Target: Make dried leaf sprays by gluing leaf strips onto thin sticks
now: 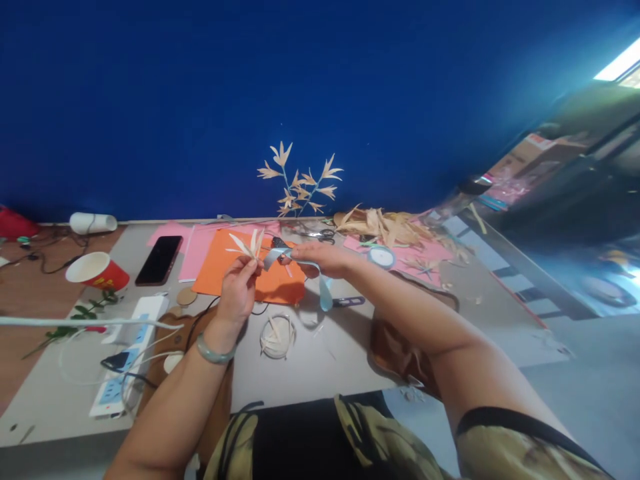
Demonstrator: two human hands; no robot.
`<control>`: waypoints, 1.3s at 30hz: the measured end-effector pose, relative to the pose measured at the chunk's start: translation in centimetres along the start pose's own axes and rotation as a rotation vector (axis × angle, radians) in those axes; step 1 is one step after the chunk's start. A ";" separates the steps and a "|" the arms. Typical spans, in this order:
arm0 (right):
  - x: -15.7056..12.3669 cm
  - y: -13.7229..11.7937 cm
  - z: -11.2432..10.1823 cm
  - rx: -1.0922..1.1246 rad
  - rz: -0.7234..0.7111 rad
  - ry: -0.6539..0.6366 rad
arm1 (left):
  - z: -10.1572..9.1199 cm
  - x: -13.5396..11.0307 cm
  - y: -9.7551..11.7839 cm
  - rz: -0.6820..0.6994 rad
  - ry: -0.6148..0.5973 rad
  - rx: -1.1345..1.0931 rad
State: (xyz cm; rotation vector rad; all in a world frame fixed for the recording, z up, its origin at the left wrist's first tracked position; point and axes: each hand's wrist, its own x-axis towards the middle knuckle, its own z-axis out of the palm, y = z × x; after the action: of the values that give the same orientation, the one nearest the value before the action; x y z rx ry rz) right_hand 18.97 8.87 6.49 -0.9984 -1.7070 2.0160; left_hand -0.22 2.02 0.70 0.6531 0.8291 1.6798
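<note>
My left hand (239, 288) is closed round the base of a small straw flower (249, 245) with pale pointed petals, held above an orange paper sheet (275, 283). A pale green bangle sits on that wrist. My right hand (320, 258) pinches a light blue ribbon (320, 280) that runs from the flower's base to my fingers and hangs down in a loop. Both hands are close together over the grey table (320, 367).
A straw-leaf branch (300, 183) stands at the back against the blue wall. Loose straw leaves (387, 228), scissors (320, 234), a tape roll (381, 257), pink paper, a black phone (159, 260), a red paper cup (97, 271), a power strip (131, 347) and a coiled straw ring (277, 337) lie around.
</note>
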 end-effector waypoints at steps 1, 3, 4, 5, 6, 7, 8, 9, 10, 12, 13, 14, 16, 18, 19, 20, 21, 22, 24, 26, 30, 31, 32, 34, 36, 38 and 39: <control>-0.2 0.0 0.1 0.036 0.020 -0.018 | 0.0 0.0 0.0 -0.007 -0.020 -0.003; -0.5 0.0 0.3 0.066 0.052 -0.041 | 0.2 -0.1 0.2 -0.007 -0.039 -0.005; -0.6 0.1 0.5 0.062 0.064 -0.048 | 0.2 -0.2 0.3 -0.009 -0.045 -0.005; -0.6 0.1 0.6 0.050 0.072 -0.054 | 0.3 -0.3 0.5 -0.023 -0.058 -0.003; -0.6 0.1 0.7 0.035 0.075 -0.059 | 0.4 -0.5 0.6 -0.049 -0.077 -0.001; -0.6 0.1 0.8 0.017 0.070 -0.060 | 0.5 -0.6 0.7 -0.087 -0.105 0.004; -0.6 0.1 0.8 -0.005 0.059 -0.059 | 0.6 -0.8 0.8 -0.128 -0.137 0.011; -0.6 0.1 0.8 -0.031 0.044 -0.053 | 0.6 -1.0 0.9 -0.165 -0.168 0.021; -0.6 0.0 0.8 -0.062 0.027 -0.048 | 0.7 -1.1 0.9 -0.193 -0.192 0.033; -0.6 -0.1 0.6 -0.110 0.000 -0.048 | 0.6 -1.2 0.8 -0.194 -0.211 0.043; -0.7 -0.1 0.4 -0.119 -0.010 -0.055 | 0.6 -1.1 0.8 -0.175 -0.210 0.031; -0.7 -0.1 0.2 -0.121 -0.016 -0.065 | 0.5 -1.0 0.8 -0.146 -0.202 0.005; -0.9 -0.1 -0.2 -0.121 -0.027 -0.093 | 0.4 -0.8 0.9 -0.105 -0.184 -0.065; -1.0 0.1 -0.6 -0.117 -0.027 -0.121 | 0.3 -0.6 1.2 -0.111 -0.157 -0.119; -1.1 0.3 -0.8 -0.110 -0.022 -0.133 | 0.2 -0.5 1.3 -0.125 -0.140 -0.134; -1.2 0.4 -0.9 -0.099 -0.015 -0.143 | 0.1 -0.5 1.5 -0.143 -0.124 -0.142; -1.3 0.5 -1.0 -0.088 -0.006 -0.151 | 0.0 -0.5 1.6 -0.158 -0.108 -0.146; -1.3 0.6 -1.1 -0.083 0.003 -0.157 | 0.0 -0.6 1.7 -0.166 -0.091 -0.150; -1.5 0.7 -1.2 -0.101 0.013 -0.167 | 0.0 -0.6 1.9 -0.166 -0.067 -0.158; -1.6 0.6 -1.3 -0.142 0.011 -0.177 | 0.0 -0.7 2.0 -0.162 -0.059 -0.167; -1.9 0.4 -1.3 -0.226 0.019 -0.229 | 0.0 -0.5 2.0 -0.158 -0.051 -0.198; -2.0 0.4 -1.4 -0.237 0.024 -0.242 | 0.0 -0.5 2.0 -0.155 -0.047 -0.207; -2.1 0.4 -1.4 -0.244 0.026 -0.252 | -0.1 -0.4 2.0 -0.152 -0.043 -0.217; -2.2 0.5 -1.6 -0.251 0.015 -0.266 | -0.1 -0.3 1.9 -0.154 -0.035 -0.237; -2.2 0.6 -1.8 -0.277 0.001 -0.280 | -0.2 -0.2 1.8 -0.157 -0.029 -0.247; -2.2 0.5 -2.1 -0.365 0.004 -0.269 | -0.2 -0.2 1.7 -0.155 -0.031 -0.234; -2.1 0.5 -2.1 -0.445 0.004 -0.237 | -0.2 -0.2 1.6 -0.152 -0.037 -0.222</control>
State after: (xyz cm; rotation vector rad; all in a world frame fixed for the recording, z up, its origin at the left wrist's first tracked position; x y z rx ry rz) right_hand 21.97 8.89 6.56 -0.9132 -2.3519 1.8554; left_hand -1.26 1.57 1.85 0.4554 0.6383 1.5889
